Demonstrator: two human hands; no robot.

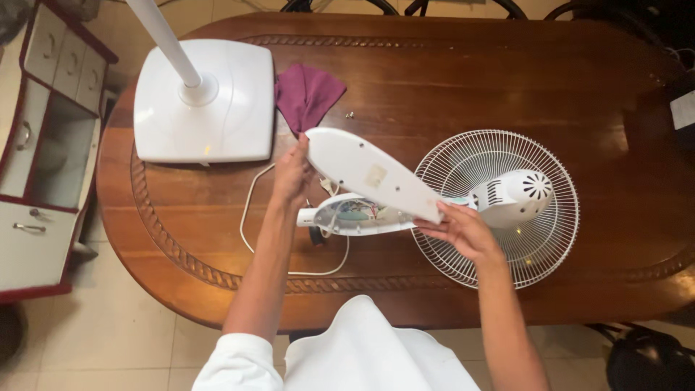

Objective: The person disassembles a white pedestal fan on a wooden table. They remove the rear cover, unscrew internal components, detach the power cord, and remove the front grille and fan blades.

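1. On the bench (405, 80), a long oval of dark wood with a carved rope border, we have a white pedestal fan taken apart. Its square fan base (205, 101) with the upright pole stands at the far left corner, well apart from the rest.
2. Toward the right end, near our edge, the round wire guard (499, 210) lies flat with the motor housing (515, 195) resting inside it.
3. Above the middle of the bench we hold the long white cover panel (369, 174) lifted and tilted, its smooth outer face up. Our left hand (291, 177) closes its grip on the far rounded end; our right hand (461, 230) pinches the near end, beside the motor.
4. Just beneath the panel lies the open control housing (355, 216), its wiring and parts exposed, with the white cord (250, 217) looping off to its left.
5. A purple cloth (308, 94) lies beside the base, and small screws (350, 114) sit just right of it.
6. We judge the step in hand to be handling the cover over the open housing. The next move calls for keeping both ends level and clear of the wiring and the cord.
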